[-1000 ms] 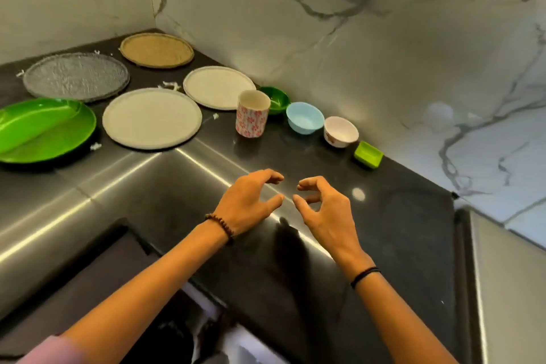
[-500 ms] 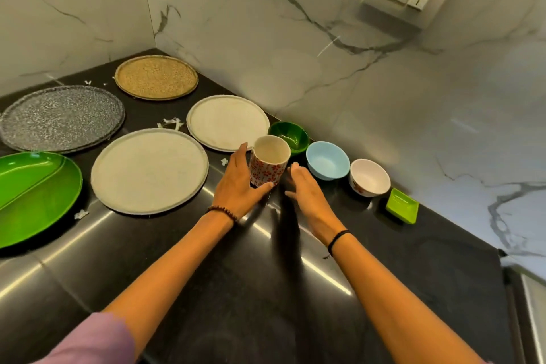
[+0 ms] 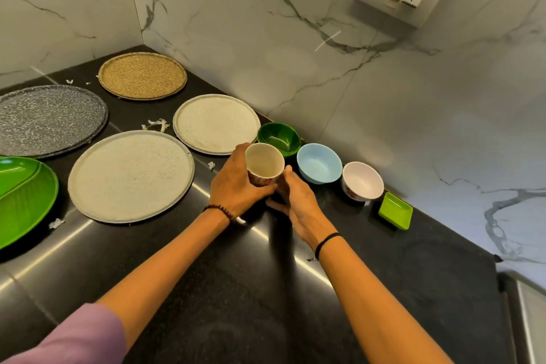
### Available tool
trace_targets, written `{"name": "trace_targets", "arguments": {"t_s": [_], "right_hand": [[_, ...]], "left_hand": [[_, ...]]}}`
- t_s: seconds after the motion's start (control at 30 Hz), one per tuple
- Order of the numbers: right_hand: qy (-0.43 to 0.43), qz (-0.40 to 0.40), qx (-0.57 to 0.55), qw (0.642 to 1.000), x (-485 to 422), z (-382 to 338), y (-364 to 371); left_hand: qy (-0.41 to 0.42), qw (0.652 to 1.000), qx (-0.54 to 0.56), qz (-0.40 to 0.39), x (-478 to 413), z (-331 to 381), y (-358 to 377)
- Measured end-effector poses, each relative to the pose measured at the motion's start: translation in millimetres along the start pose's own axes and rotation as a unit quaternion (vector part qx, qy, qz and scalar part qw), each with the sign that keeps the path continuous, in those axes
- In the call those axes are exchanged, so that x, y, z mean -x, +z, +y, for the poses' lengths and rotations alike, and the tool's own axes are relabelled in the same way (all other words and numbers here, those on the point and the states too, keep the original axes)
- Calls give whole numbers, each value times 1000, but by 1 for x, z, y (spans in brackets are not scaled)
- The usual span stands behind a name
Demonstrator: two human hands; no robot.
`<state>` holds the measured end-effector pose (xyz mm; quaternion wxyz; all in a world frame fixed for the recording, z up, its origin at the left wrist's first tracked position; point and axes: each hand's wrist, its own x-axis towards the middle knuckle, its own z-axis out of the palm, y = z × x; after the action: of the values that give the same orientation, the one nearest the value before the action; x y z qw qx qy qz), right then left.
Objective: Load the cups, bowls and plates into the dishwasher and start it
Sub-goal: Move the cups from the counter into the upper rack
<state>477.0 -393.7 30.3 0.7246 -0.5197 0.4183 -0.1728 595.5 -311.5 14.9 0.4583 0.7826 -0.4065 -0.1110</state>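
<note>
Holding the cup [image 3: 263, 164] by the green bowl [image 3: 279, 136], the left hand [image 3: 236, 186] wraps its side and the right hand [image 3: 297, 198] curls round its bottom. Lift it straight up so no bowl gets bumped.

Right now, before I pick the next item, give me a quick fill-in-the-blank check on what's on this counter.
1. The left hand and the right hand both hold the floral ___.
2. Between the green bowl and the white bowl sits a bowl coloured ___.
3. The green square dish lies at the end of the row, next to the ___ bowl.

Missing words: cup; blue; white.
</note>
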Motion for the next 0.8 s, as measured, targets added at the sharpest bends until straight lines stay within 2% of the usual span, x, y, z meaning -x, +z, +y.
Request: {"name": "trace_targets", "arguments": {"t_s": [0.1, 0.2, 0.37, 0.53, 0.67, 0.8], "right_hand": [[49, 0, -49, 998, 21, 3, -16], [87, -18, -165, 982, 54, 11, -28], [111, -11, -288, 951, 114, 35, -54], [90, 46, -349, 932, 177, 67, -87], [71, 111, -372, 919, 236, 100, -116], [49, 134, -425, 894, 296, 127, -143]], "left_hand": [[6, 998, 60, -8, 23, 22, -6], [6, 992, 122, -36, 50, 50, -9], [33, 981, 154, -112, 102, 86, 2], [65, 961, 166, -212, 155, 109, 23], [97, 932, 166, -307, 198, 131, 38], [130, 906, 167, -367, 245, 156, 49]]}}
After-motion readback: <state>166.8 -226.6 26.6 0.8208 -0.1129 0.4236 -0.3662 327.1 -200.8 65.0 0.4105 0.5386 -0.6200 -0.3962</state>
